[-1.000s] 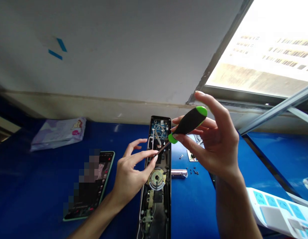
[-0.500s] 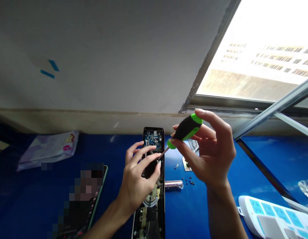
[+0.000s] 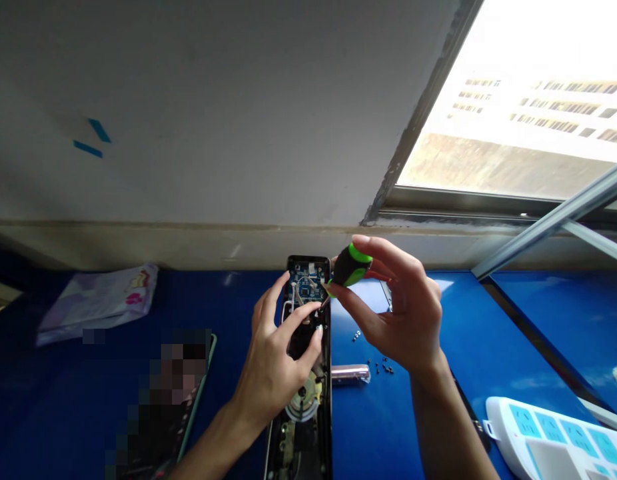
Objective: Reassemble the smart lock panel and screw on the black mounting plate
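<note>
Long black housing (image 3: 313, 437) is lying opened-up on the blue table (image 3: 378, 427), pointing away from the person, likely so that both hands can be reaching in from either side; its near end is running out of sight. On its left a phone (image 3: 176, 413) is resting at a slant, most of its screen lost in blur, and a white power strip (image 3: 508, 417) is sitting off to the right, also cut off.

Farther up, the left hand (image 3: 281, 357) is spreading open over the housing, thumb and forefinger apart, seemingly steadying or guiding; I'm not making out anything between them. Wrapped cylinder (image 3: 351, 374) is lying just beside the housing, its left end perhaps tucked behind the edge. Dark screws (image 3: 387, 368) and silver ones (image 3: 357, 335) are lying in separate clusters, perhaps to keep kinds apart.

The right hand (image 3: 408, 313) is gripping a green-and-black screwdriver (image 3: 349, 267) by its handle, tilting it in, probably for a clear angle past the other fingers. Whether its tip is touching anything, I'm not able to tell. Beyond, the circuit board (image 3: 308, 283) is showing around fingertips. A packet (image 3: 98, 300) is lying near the wall (image 3: 213, 120), and the window (image 3: 538, 120) is glaring.
</note>
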A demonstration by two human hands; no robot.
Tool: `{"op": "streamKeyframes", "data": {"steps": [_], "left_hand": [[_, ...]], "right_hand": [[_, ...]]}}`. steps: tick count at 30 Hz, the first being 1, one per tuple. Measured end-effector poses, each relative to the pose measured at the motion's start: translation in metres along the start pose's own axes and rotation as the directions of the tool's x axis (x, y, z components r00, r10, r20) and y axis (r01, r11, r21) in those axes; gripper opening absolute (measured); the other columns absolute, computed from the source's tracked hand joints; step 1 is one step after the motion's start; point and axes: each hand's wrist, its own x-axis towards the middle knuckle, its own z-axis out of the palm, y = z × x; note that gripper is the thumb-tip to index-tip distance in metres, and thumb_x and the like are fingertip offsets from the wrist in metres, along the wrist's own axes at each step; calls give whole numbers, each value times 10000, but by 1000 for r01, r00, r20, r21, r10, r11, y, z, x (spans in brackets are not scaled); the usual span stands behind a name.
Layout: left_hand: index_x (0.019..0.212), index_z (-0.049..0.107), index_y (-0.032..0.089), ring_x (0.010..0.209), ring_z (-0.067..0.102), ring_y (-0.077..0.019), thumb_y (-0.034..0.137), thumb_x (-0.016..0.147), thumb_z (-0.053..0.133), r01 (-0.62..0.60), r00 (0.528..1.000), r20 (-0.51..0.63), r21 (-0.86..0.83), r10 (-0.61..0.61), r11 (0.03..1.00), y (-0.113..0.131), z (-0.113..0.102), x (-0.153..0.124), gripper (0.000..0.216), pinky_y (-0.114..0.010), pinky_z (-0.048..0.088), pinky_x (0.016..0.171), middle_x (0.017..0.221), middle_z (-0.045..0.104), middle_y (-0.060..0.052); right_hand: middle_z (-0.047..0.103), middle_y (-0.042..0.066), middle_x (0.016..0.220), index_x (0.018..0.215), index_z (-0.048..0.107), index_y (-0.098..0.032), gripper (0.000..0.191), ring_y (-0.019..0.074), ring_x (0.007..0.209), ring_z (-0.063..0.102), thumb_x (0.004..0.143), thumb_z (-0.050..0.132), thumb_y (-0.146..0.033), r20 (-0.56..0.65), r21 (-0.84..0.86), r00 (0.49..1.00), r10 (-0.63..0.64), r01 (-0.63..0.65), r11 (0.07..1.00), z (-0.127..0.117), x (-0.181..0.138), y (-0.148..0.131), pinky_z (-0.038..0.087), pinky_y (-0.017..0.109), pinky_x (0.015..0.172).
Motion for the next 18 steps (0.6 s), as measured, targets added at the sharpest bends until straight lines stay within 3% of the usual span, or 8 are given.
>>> {"op": "streamKeyframes", "data": {"steps": [9,18], "left_hand": [[1264,733,268,1545,438,-398,256,978,673,17,1000,18,-29,-16,999,0,1,-1,293,-643,478,1213,1706,368,-124],[1272,731,272,1555,428,-392,250,973,683,19,1000,14,-39,-19,999,-1,0,-2,304,-636,454,1238,1708,373,-118]], "right_hand": [[788,8,1262,1510,568,-390,744,226,1012,818,877,796,-71,-1,-70,999,-43,43,997,3,-1,0,735,349,816],[792,8,1219,1502,567,-398,710,194,954,796,900,781,-89,14,-84,997,-77,78,993,4,1,-1,721,317,810]]}}
